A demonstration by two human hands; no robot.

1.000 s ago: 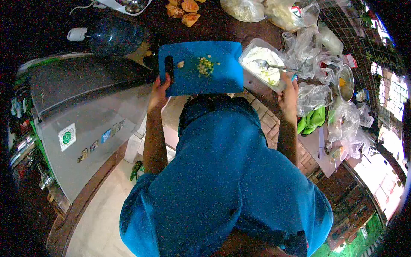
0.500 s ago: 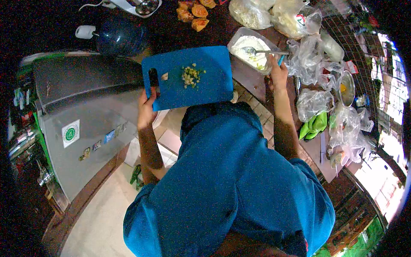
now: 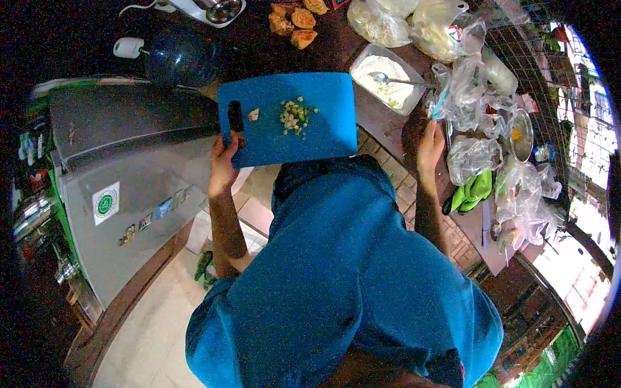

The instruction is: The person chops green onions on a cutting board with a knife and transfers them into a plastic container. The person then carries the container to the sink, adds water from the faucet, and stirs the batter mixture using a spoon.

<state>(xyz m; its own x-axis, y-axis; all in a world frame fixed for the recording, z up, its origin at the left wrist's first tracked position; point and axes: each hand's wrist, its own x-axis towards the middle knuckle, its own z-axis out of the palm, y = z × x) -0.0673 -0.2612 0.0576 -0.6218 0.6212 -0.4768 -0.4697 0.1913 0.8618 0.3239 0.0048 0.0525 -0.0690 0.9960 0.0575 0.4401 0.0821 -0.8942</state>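
My left hand [image 3: 223, 165] grips the near left corner of a blue cutting board [image 3: 259, 145] beside its handle slot, holding it up in front of my body. Chopped pale-green pieces [image 3: 295, 116] lie in a heap at the board's middle, with a small pale chunk [image 3: 253, 114] to their left. My right hand [image 3: 429, 147] is to the right, its fingers drawn together at a thin blue utensil [image 3: 441, 103]; its exact kind is unclear. Just left of that hand stands a clear plastic container [image 3: 414, 72] with white contents [image 3: 375, 68] and a metal spoon [image 3: 404, 82] in it.
Plastic bags [image 3: 475, 158] crowd the right counter, along with a metal bowl [image 3: 521, 134], a bright green item [image 3: 472, 192] and a knife [image 3: 486, 223]. Orange-brown pieces [image 3: 304, 29] lie at the back. A grey refrigerator [image 3: 129, 200] stands left, near a dark water jug [image 3: 181, 57].
My right hand has moved right and towards me, away from the container, with the thin blue utensil shifting rightward too. The board in my left hand stays nearly in place.
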